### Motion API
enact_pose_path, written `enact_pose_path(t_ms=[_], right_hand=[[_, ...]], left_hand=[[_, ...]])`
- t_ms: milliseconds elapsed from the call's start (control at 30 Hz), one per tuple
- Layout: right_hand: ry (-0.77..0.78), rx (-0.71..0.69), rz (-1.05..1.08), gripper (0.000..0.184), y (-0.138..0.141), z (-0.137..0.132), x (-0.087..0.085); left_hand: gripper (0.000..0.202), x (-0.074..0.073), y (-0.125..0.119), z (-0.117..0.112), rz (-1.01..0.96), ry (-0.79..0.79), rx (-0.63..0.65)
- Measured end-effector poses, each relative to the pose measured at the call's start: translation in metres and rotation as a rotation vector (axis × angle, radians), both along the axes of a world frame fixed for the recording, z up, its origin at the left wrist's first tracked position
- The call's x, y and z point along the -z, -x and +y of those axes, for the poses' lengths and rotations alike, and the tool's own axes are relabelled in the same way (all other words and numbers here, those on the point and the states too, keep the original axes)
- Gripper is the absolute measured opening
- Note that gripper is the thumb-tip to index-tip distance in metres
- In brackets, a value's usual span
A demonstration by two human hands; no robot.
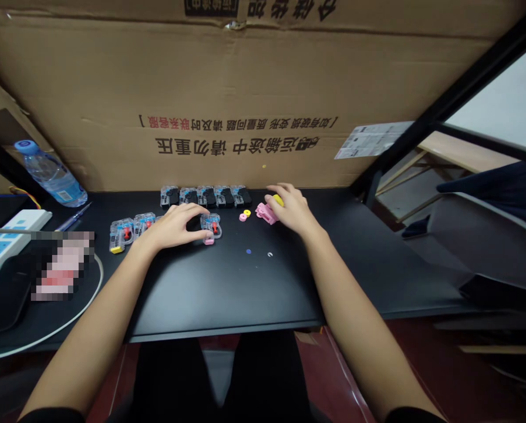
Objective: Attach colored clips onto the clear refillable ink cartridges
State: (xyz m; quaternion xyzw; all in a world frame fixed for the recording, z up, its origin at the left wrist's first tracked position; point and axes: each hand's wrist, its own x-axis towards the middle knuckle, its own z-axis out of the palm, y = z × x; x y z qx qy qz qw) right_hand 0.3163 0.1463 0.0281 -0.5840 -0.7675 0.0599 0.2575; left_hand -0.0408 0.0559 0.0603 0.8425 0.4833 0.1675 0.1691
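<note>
The clear toy gun, its pink end nearest, lies at the left hand, thumb and fingers parted, the right hand farther off over pink pieces, either grip unclear

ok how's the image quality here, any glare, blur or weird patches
Head view: a soft sheen lies across the front of the black tabletop; the grey chair toward the right edge looks stretched and soft, probably lens distortion; a pixelated patch at left hides what lies there; the black trousers show almost no detail.
</note>
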Motion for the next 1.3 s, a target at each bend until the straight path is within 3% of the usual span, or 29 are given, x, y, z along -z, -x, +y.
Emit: enact_pose_path(t_ms=[133, 333, 467, 600, 700, 800, 1067, 1167, 1300], right_hand=[[0.168, 0.045, -0.066, 0.055, -0.015, 0.015, 0.020], [0.165, 0.028, -0.081, 0.057, -0.006, 0.018, 0.033], [0.065, 0.014, -0.036, 0.057, 0.003, 0.010, 0.022], [-0.055, -0.125, -0.041, 0.047, 0.015, -0.001, 0.007], [-0.038, -0.255, -0.077, 0.036, 0.025, -0.009, 0.003], [0.003, -0.305, -0.109, 0.037, 0.032, -0.014, 0.004], [0.037, -0.323, -0.137, 0.036, 0.036, -0.017, 0.004], [0.002, -0.304, -0.117, 0.038, 0.030, -0.017, -0.004], [-0.039, -0.170, -0.084, 0.035, 0.015, -0.017, -0.020]], left_hand=[[0.070, -0.001, -0.001, -0.002, 0.033, 0.027, -0.030], [0.083, 0.002, -0.008, -0.004, 0.067, 0.072, -0.030], [0.095, 0.004, -0.009, -0.004, 0.097, 0.073, -0.071], [0.096, 0.006, -0.011, -0.004, 0.135, 0.046, -0.069], [0.094, 0.008, -0.012, -0.003, 0.129, 0.029, -0.058], [0.092, 0.009, -0.013, -0.003, 0.125, 0.022, -0.051], [0.090, 0.006, -0.016, -0.005, 0.130, 0.019, -0.039], [0.089, 0.004, -0.017, -0.005, 0.146, 0.019, -0.053], [0.086, 0.005, -0.015, -0.004, 0.199, -0.010, -0.116]])
